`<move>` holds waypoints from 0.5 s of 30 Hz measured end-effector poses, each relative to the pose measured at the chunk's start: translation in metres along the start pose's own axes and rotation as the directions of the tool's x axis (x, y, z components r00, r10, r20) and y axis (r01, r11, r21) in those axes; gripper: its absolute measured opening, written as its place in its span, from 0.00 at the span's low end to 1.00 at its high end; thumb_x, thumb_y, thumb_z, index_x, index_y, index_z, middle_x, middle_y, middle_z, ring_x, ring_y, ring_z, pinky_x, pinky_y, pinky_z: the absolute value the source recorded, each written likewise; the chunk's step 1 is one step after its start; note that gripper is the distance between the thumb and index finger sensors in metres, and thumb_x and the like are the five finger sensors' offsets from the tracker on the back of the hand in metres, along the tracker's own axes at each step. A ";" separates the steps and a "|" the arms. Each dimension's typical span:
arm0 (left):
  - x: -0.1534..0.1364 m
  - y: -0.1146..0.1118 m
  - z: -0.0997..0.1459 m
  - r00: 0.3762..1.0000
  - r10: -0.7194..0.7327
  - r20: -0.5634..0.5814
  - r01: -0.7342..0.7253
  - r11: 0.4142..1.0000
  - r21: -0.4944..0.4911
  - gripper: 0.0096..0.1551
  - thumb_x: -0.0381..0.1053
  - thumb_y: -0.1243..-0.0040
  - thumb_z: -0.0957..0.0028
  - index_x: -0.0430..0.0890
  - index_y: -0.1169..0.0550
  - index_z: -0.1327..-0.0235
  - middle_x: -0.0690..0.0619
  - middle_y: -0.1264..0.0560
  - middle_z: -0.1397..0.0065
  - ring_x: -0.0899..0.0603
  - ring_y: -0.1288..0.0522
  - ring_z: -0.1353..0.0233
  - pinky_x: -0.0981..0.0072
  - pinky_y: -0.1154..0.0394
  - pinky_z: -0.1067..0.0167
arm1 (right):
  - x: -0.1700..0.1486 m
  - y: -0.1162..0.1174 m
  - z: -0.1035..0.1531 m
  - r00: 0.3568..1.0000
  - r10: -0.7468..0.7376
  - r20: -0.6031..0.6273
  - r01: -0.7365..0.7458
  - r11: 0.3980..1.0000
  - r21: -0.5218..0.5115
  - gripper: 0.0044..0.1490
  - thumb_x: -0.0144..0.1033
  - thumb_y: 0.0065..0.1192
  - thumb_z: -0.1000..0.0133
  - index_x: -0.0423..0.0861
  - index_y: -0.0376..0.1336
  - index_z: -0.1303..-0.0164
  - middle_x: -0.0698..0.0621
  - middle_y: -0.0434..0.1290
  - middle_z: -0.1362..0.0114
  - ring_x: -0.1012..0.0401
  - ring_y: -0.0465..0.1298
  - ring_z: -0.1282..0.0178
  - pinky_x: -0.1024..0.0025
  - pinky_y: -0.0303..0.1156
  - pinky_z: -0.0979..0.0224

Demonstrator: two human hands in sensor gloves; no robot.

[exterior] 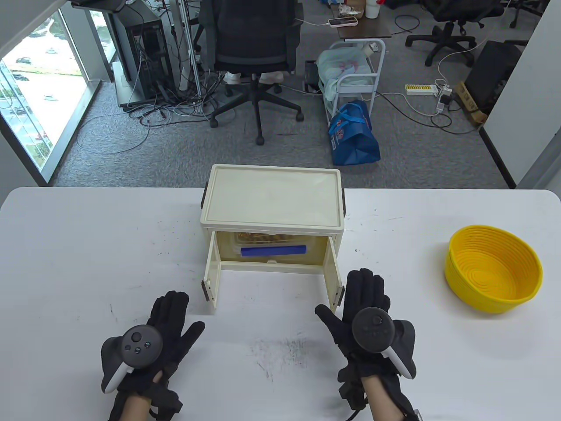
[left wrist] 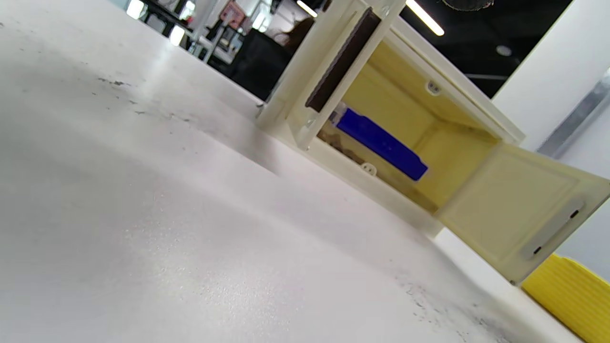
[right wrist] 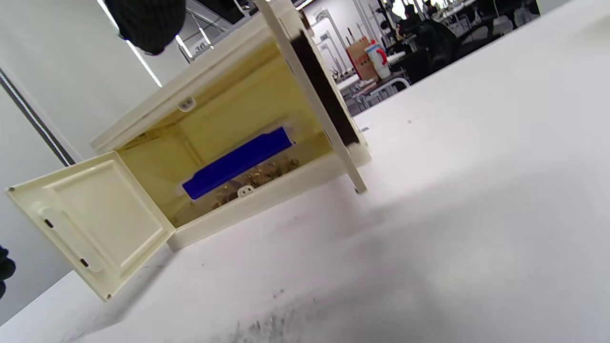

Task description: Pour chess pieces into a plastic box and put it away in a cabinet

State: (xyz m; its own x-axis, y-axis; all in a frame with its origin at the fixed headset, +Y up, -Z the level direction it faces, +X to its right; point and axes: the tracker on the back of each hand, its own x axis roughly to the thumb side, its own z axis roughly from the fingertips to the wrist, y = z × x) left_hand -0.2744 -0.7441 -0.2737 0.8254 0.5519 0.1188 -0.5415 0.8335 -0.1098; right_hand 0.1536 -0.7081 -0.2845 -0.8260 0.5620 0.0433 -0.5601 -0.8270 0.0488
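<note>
top cam down | wrist cams low, share cabinet

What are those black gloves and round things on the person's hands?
Both the left hand and the right hand wear black fabric sensor gloves covering every finger. A dark round tracker with a white handle sits on each hand's back; the left one shows small buttons. Black straps wrap both wrists.

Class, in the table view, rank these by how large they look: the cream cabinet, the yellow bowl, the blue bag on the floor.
1. Cabinet, clearly largest.
2. Bowl.
3. Bag, though it lies farther from the camera, so its true size is unsure.
</note>
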 end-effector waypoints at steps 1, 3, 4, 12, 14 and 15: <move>0.000 -0.001 -0.001 1.000 -0.001 -0.003 0.001 1.000 -0.007 0.50 0.72 0.61 0.31 0.47 0.52 0.04 0.41 0.55 0.04 0.29 0.57 0.09 0.30 0.49 0.19 | -0.007 0.005 -0.002 1.000 -0.024 -0.010 0.025 1.000 0.015 0.63 0.60 0.62 0.40 0.42 0.33 0.14 0.37 0.33 0.11 0.36 0.35 0.14 0.34 0.38 0.19; 0.001 -0.002 -0.003 1.000 -0.001 -0.005 0.001 1.000 -0.019 0.50 0.72 0.61 0.31 0.47 0.52 0.04 0.42 0.55 0.04 0.30 0.57 0.09 0.30 0.49 0.19 | -0.019 0.014 -0.006 0.997 -0.072 -0.029 0.074 0.997 0.039 0.63 0.60 0.62 0.40 0.41 0.33 0.14 0.36 0.33 0.12 0.35 0.36 0.15 0.34 0.39 0.20; 0.002 -0.001 -0.003 1.000 -0.002 -0.008 0.002 1.000 -0.022 0.50 0.73 0.61 0.31 0.47 0.52 0.04 0.42 0.55 0.04 0.30 0.57 0.09 0.30 0.49 0.19 | -0.024 0.020 -0.008 0.995 -0.090 -0.040 0.092 0.994 0.058 0.63 0.60 0.62 0.40 0.41 0.33 0.14 0.36 0.33 0.12 0.35 0.36 0.15 0.35 0.39 0.19; 0.010 0.011 -0.021 0.996 0.090 -0.006 -0.090 0.996 0.006 0.49 0.72 0.61 0.30 0.46 0.51 0.04 0.41 0.54 0.04 0.29 0.55 0.10 0.32 0.47 0.19 | -0.035 0.025 -0.023 0.977 -0.212 0.016 0.207 0.968 0.141 0.62 0.57 0.63 0.39 0.45 0.29 0.15 0.38 0.32 0.12 0.37 0.35 0.14 0.34 0.38 0.19; 0.010 0.014 -0.027 0.988 0.154 -0.034 -0.154 0.988 -0.009 0.48 0.71 0.62 0.29 0.47 0.51 0.04 0.41 0.53 0.04 0.30 0.54 0.09 0.32 0.46 0.19 | -0.036 0.023 -0.025 0.962 -0.264 0.062 0.255 0.959 0.126 0.60 0.55 0.62 0.38 0.48 0.29 0.15 0.39 0.32 0.11 0.37 0.36 0.13 0.33 0.38 0.19; 0.010 0.015 -0.031 0.975 0.220 -0.042 -0.221 0.975 -0.013 0.46 0.70 0.64 0.28 0.47 0.51 0.04 0.41 0.52 0.04 0.29 0.54 0.09 0.32 0.46 0.19 | -0.037 0.022 -0.025 0.949 -0.303 0.091 0.292 0.949 0.119 0.58 0.56 0.61 0.38 0.50 0.30 0.15 0.39 0.32 0.11 0.36 0.37 0.13 0.33 0.38 0.19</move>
State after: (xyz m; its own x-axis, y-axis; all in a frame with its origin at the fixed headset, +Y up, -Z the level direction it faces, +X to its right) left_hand -0.2698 -0.7269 -0.3050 0.6916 0.7205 0.0504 -0.7085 0.6904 -0.1461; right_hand 0.1707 -0.7473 -0.3104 -0.6082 0.7851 0.1173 -0.7649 -0.6191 0.1779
